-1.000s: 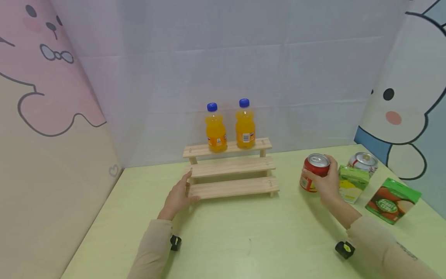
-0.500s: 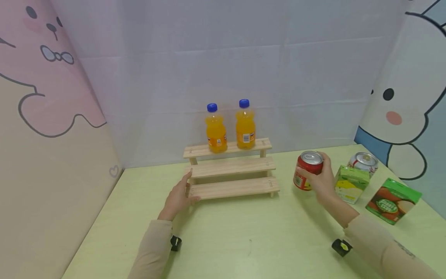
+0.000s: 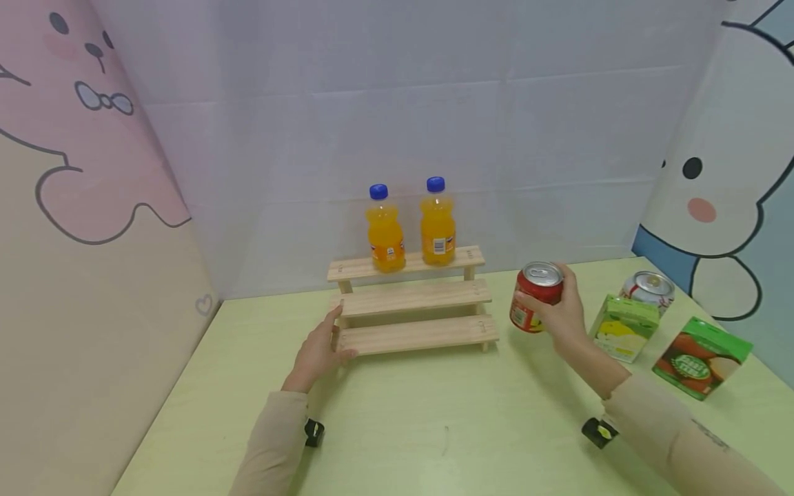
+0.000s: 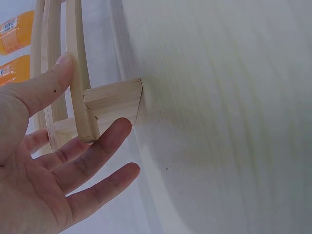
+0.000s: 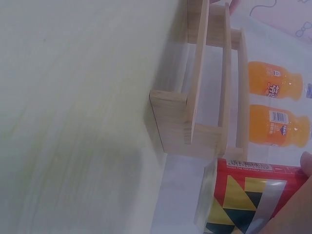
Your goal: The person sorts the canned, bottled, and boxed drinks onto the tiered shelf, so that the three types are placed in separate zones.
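My right hand grips a red soda can from its right side, upright and raised off the table, right of the three-tier wooden rack. The right wrist view shows the can's red, yellow and dark green side beside the rack's end. My left hand holds the rack's left end. In the left wrist view its thumb lies on a plank, some fingers pass behind the end, and the others stick out free. Two orange drink bottles with blue caps stand on the top tier.
At the right of the table stand a green drink carton, a white and silver can partly hidden behind it, and a green and red carton. A pale wall rises behind the rack.
My right hand has carried the red can leftward and slightly upward, away from the green carton and closer to the rack. My left hand keeps its place on the rack.
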A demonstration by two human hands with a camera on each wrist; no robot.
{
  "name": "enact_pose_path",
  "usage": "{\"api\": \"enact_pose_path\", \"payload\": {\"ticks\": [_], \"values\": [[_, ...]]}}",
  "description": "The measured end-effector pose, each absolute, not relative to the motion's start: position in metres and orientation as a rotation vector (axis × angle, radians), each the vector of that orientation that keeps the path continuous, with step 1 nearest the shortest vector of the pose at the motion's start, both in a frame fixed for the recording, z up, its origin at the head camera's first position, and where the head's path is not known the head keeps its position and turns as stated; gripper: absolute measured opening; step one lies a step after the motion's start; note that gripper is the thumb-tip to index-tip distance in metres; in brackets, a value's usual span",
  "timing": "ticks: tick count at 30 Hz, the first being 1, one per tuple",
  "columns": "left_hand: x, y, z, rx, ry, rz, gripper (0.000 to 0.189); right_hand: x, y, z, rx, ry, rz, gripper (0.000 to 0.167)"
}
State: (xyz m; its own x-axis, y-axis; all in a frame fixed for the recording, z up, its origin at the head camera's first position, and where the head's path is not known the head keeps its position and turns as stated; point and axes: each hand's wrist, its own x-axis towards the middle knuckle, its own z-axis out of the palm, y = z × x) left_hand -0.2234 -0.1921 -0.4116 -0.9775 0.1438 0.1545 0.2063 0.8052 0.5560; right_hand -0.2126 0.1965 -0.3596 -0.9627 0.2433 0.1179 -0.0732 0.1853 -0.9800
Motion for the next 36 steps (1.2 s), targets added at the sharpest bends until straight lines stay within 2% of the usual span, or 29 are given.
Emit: {"api": "enact_pose_path", "payload": {"ticks": [19,36], "values": [[-0.223,-0.192,-0.410,-0.283,-2.886,-0.863,0.089,-0.218,0.175,-0.349,0.047,-2.222,1.861,0.081],[-0.224,-0.193,-0.413,-0.273,-2.887,-0.851,0.090,-0.224,0.155,-0.342,0.106,-2.211,1.899,0.079]]}}
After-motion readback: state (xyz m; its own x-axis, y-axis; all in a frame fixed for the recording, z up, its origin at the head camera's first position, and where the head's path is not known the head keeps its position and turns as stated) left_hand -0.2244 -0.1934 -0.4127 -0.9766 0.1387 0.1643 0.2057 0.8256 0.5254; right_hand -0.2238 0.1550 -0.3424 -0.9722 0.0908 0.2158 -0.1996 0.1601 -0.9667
